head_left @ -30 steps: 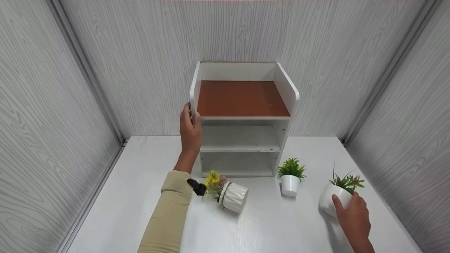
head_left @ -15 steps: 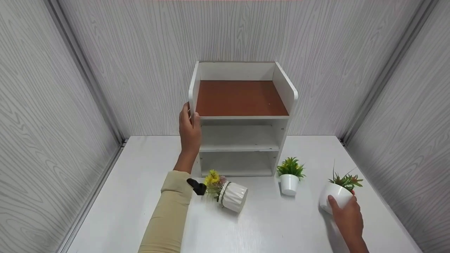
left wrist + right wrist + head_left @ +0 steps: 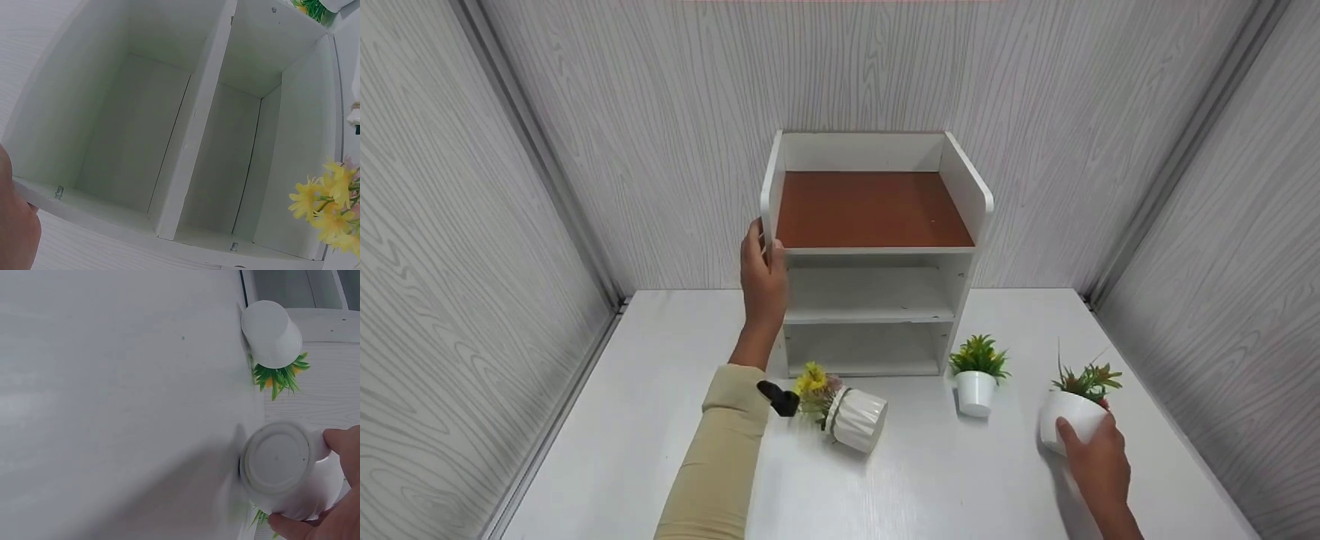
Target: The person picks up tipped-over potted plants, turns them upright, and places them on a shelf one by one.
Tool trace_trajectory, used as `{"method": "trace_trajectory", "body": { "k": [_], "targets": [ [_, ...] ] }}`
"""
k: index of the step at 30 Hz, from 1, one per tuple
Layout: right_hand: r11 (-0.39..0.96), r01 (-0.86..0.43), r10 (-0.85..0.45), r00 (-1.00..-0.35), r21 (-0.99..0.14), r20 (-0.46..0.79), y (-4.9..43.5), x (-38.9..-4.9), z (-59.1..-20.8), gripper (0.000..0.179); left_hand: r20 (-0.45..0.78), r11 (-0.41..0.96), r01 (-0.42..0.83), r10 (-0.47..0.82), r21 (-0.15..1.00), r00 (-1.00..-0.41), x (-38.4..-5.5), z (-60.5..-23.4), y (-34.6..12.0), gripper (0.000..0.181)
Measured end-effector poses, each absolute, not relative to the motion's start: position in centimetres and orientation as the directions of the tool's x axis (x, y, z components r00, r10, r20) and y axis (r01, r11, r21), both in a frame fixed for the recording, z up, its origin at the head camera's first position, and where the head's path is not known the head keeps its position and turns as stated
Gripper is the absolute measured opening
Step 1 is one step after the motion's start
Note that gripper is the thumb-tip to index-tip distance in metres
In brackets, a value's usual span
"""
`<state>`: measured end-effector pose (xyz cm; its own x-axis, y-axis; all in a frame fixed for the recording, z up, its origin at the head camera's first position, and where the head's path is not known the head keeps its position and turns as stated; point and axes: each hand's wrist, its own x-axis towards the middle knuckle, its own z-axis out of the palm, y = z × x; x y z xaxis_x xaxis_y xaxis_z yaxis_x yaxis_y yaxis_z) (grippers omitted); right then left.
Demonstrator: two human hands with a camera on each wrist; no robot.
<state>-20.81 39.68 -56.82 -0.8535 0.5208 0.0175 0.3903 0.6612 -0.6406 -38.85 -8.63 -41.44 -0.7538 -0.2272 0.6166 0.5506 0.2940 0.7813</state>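
Note:
In the head view my left hand (image 3: pixel 763 289) grips the left side panel of a white shelf unit (image 3: pixel 877 322) with a brown top board. The left wrist view looks into its compartments; only part of that hand shows there. At the right, my right hand (image 3: pixel 1099 465) holds a white pot (image 3: pixel 1069 418) with a leafy artificial plant (image 3: pixel 1087 382), thumb on its near side. The right wrist view shows the tilted pot's round base (image 3: pixel 277 461). Whether it touches the table cannot be told.
A smaller white potted plant (image 3: pixel 976 391) lies by the shelf's right front corner, its base visible from the right wrist. A ribbed white pot (image 3: pixel 857 420) with yellow flowers (image 3: pixel 812 379) lies tipped before the shelf. Grey wood-patterned walls enclose the white table (image 3: pixel 945 480).
My right hand has shifted slightly left, its thumb now further across the pot, and the pot and plant have moved a little left. The left hand keeps its hold on the shelf.

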Motion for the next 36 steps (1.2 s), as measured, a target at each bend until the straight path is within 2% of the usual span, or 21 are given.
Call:
{"method": "trace_trajectory", "body": {
  "k": [5, 14, 22, 30, 36],
  "targets": [
    [0.694, 0.34, 0.477, -0.877, -0.635, 0.051, 39.7, -20.8, -57.1, 0.095, 0.614, 0.3, 0.546, -0.23, 0.783, -0.755, -38.8, -41.4, -8.6, 0.055],
    [0.664, 0.327, 0.394, -0.917, -0.673, -0.057, 39.8, -20.8, -56.8, 0.109, 0.627, 0.299, 0.56, -0.227, 0.773, -0.745, -38.8, -41.4, -8.7, 0.054],
    [0.617, 0.329, 0.399, -0.914, -0.715, -0.076, 39.5, -20.4, -56.9, 0.104, 0.62, 0.294, 0.555, -0.222, 0.778, -0.752, -38.8, -41.5, -8.7, 0.055],
    [0.618, 0.292, 0.416, -0.909, -0.73, -0.013, 39.4, -19.6, -57.2, 0.088, 0.62, 0.296, 0.554, -0.218, 0.778, -0.754, -38.9, -41.5, -8.7, 0.056],
    [0.589, 0.285, 0.434, -0.901, -0.756, -0.002, 39.1, -19.1, -57.4, 0.09, 0.602, 0.28, 0.543, -0.21, 0.792, -0.77, -38.7, -41.4, -8.7, 0.057]
  ]
}}
